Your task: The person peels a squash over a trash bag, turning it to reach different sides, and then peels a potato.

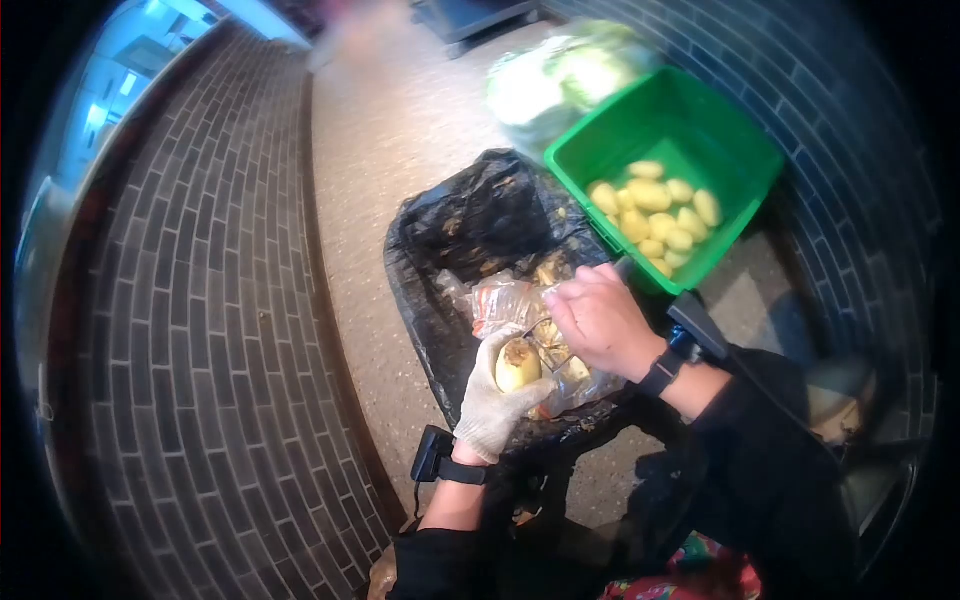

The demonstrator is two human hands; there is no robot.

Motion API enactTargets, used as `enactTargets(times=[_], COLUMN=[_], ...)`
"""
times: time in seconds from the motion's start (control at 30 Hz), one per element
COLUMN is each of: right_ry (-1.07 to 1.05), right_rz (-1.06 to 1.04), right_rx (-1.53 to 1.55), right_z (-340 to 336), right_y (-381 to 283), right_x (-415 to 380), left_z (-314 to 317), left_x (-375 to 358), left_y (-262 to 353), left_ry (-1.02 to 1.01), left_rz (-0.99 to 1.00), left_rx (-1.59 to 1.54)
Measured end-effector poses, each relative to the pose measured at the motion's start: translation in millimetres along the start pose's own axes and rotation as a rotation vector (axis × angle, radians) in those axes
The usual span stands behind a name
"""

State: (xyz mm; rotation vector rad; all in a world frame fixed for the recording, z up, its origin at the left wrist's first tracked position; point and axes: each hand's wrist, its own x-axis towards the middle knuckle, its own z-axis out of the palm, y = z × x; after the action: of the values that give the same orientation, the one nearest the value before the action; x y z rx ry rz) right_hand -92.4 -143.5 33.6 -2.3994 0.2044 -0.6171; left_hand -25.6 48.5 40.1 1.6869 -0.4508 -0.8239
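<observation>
My left hand [488, 405], in a white knit glove, is wrapped round a potato [518, 366]. Its lower part is pale and peeled, while brown skin remains at the top end. Just to the upper right, my bare right hand [603, 322] is closed on a dark-handled tool [625, 268]. The handle's end pokes out above the fist; what kind of tool it is I cannot tell. Both hands are over a bin lined with a black bag [420, 260]. Inside the bin lie peelings [553, 268] and crumpled clear plastic packaging [505, 305].
A green crate [722, 150] holding several peeled potatoes [650, 193] stands at the bin's upper right. Behind it is a clear bag of pale green produce [560, 80]. A dark brick wall [200, 300] runs along the left, with another on the right. Speckled floor [365, 130] lies between.
</observation>
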Motion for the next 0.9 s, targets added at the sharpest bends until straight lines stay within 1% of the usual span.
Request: enactTargets(times=[0.03, 0.07, 0.1, 0.13, 0.17, 0.2, 0.23, 0.3, 0.33, 0.37, 0.4, 0.43, 0.47, 0.5, 0.53, 0.57, 0.63, 0.67, 0.7, 0.73, 0.77, 0.83, 0.87, 0.9], right_ry=[0.038, 0.032, 0.076, 0.119, 0.111, 0.127, 0.145, 0.148, 0.152, 0.155, 0.168, 0.184, 0.060, 0.072, 0.136, 0.189, 0.151, 0.144, 0.144, 0.167, 0.165, 0.123, 0.150, 0.152], right_rz=[-0.023, -0.024, -0.060, -0.094, -0.093, -0.148, -0.203, -0.207, -0.213, -0.211, -0.195, -0.177, -0.175, -0.166, -0.106, -0.054, -0.055, -0.043, -0.025, -0.068, -0.073, -0.126, -0.109, -0.104], right_rx=[-0.002, -0.004, -0.002, 0.002, 0.000, -0.003, -0.005, -0.020, -0.035, -0.039, -0.138, -0.235, -0.450, -0.450, -0.376, -0.298, -0.242, -0.159, -0.080, -0.024, -0.027, 0.040, 0.045, 0.046], right_z=[0.2, 2.0, 5.0, 7.3, 8.7, 10.0, 11.1, 11.9, 11.0, 10.7, 11.6, 13.1, 11.6, 8.8, 8.9, 12.2, 4.0, -1.3, -3.6, -2.7, 0.2, 7.9, 7.5, 11.5], right_y=[-2.0, -3.2, -3.4, -3.5, -4.2, -4.9, -5.7, -7.1, -6.3, -2.1, 5.9, 15.7, 31.9, 34.8, 36.0, 34.7, 16.6, 6.0, -0.8, -4.7, -7.5, -11.4, -12.7, -14.8], right_x=[-0.8, -2.2, -3.9, -5.6, -7.0, -7.8, -8.8, -10.6, -12.0, -12.4, -10.5, -8.7, -11.0, -10.4, -10.2, -11.2, -5.8, -3.4, -1.4, -1.0, -2.3, -5.2, -5.1, -6.5], left_z=[1.7, 3.4, 5.3, 6.9, 7.9, 8.5, 9.0, 9.4, 8.4, 6.4, 5.8, 7.4, 8.7, 7.6, 5.9, 4.3, 4.9, 3.9, 5.4, 7.4, 9.0, 6.2, 4.6, 7.4], left_x=[0.5, 1.8, 3.3, 4.5, 5.4, 5.8, 5.0, 4.4, 3.7, 3.1, 3.3, 0.2, -6.3, -10.2, -11.6, -10.0, -4.3, -3.4, -2.5, -0.5, 1.4, 6.9, 7.8, 5.9], left_y=[-1.7, -4.7, -8.0, -11.2, -14.0, -15.3, -14.9, -11.4, -8.4, -3.7, 2.2, 12.1, 24.0, 30.2, 29.8, 24.5, 10.9, 12.5, 11.7, 11.7, 12.5, -8.8, -19.9, -15.1], left_ry=[-0.001, 0.017, 0.035, 0.037, 0.030, 0.021, 0.019, -0.022, -0.027, -0.060, -0.092, -0.097, -0.144, -0.193, -0.175, -0.174, -0.089, -0.082, -0.067, -0.046, -0.028, -0.016, -0.006, -0.011], left_rz=[-0.003, 0.036, 0.076, 0.073, 0.075, 0.078, 0.075, 0.027, 0.029, -0.014, -0.053, -0.046, -0.017, 0.010, 0.092, 0.088, 0.173, 0.124, 0.123, 0.114, 0.106, 0.122, 0.133, 0.131], left_rx=[-0.004, 0.122, 0.246, 0.239, 0.319, 0.401, 0.399, 0.457, 0.457, 0.405, 0.355, 0.361, 0.209, 0.061, 0.129, 0.131, 0.119, 0.198, 0.185, 0.255, 0.328, 0.337, 0.348, 0.351])
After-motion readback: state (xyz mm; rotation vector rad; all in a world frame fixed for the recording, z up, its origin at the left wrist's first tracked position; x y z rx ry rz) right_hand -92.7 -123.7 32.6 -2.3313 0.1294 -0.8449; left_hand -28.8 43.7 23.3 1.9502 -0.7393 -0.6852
